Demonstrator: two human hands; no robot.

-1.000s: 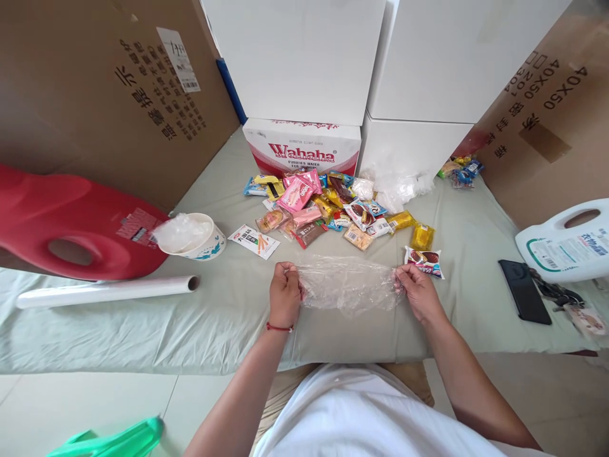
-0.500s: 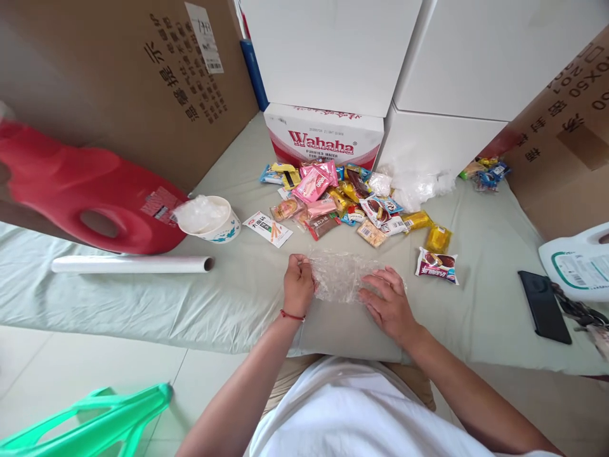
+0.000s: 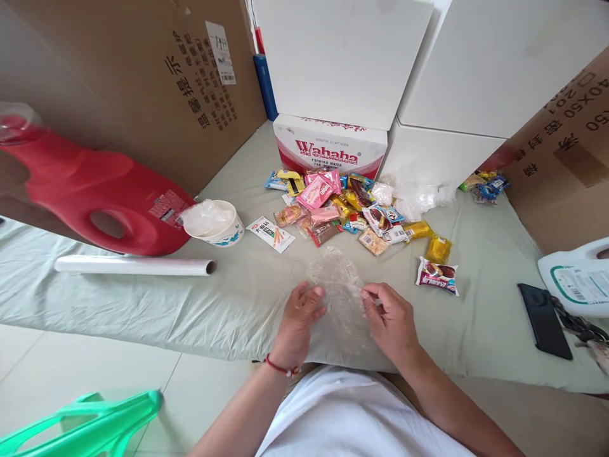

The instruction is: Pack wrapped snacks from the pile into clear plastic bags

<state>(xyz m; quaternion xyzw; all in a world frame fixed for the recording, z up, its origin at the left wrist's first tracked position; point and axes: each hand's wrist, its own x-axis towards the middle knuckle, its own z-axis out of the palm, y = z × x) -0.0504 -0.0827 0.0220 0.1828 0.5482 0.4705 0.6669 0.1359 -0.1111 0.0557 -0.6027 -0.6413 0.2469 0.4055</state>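
Observation:
A crumpled sheet of clear plastic film lies on the pale green cloth right in front of me. My left hand rests at the film's left edge, its fingertips touching it, fingers loosely curled. My right hand pinches the film's right edge between thumb and fingers. Beyond the film lies a pile of several small wrapped snacks. One dark red snack packet sits apart, to the right of my right hand.
A roll of film, a paper bowl and a red jug lie left. A Wahaha carton, white boxes and cardboard stand behind. A black phone and white jug lie right. A green stool stands on the floor.
The film was stretched wide between both hands, then my right hand pressed it flat, and now it is bunched narrower and both hands have drawn closer to me. The view shifted slightly.

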